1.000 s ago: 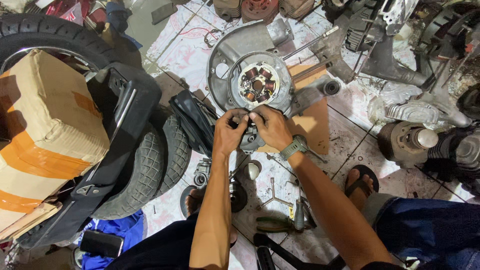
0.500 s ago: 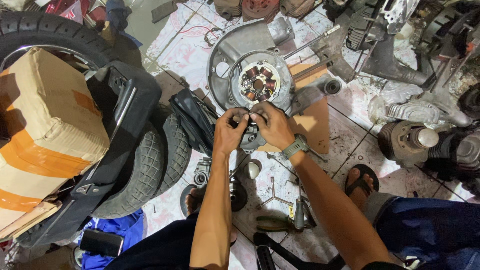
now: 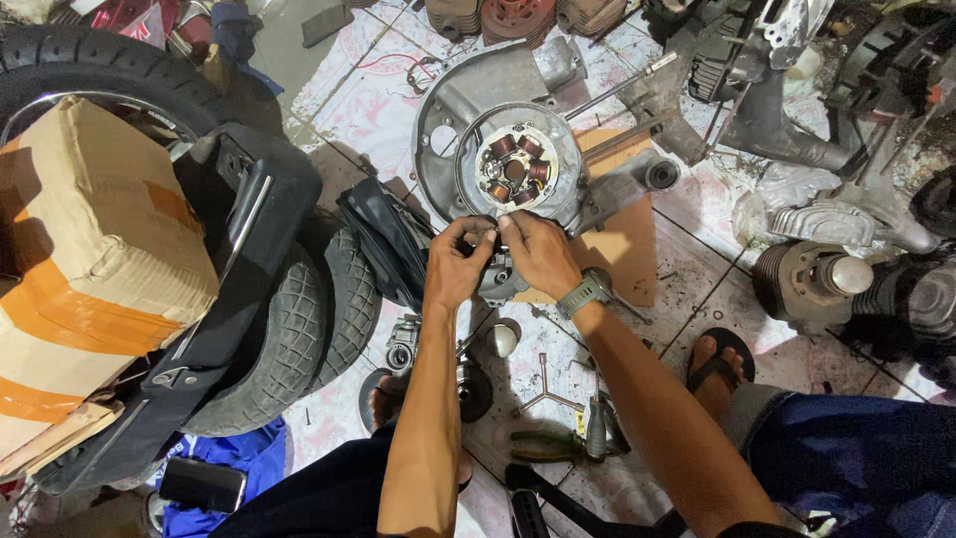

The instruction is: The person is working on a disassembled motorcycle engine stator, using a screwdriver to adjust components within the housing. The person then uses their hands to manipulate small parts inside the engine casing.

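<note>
Head view. The left hand point(image 3: 460, 267) and the right hand point(image 3: 538, 254) meet at the near edge of the grey engine casing point(image 3: 468, 110), which lies flat on the tiled floor point(image 3: 368, 100). The fingers point(image 3: 478, 231) of both hands are curled closed, fingertips touching, pinching a small dark metal part point(image 3: 498, 277) that sits just under the palms; its exact shape is hidden by the hands. The right wrist carries one watch point(image 3: 583, 294).

One stator plate point(image 3: 515, 169) sits inside the casing's round opening; about six copper coils show on it. One three-arm wrench point(image 3: 546, 394) and one pair of green-handled pliers point(image 3: 543, 443) lie on the floor between the forearms. One cardboard box point(image 3: 80, 269) rests at the floor's left edge, beside two tyres point(image 3: 289, 349).
</note>
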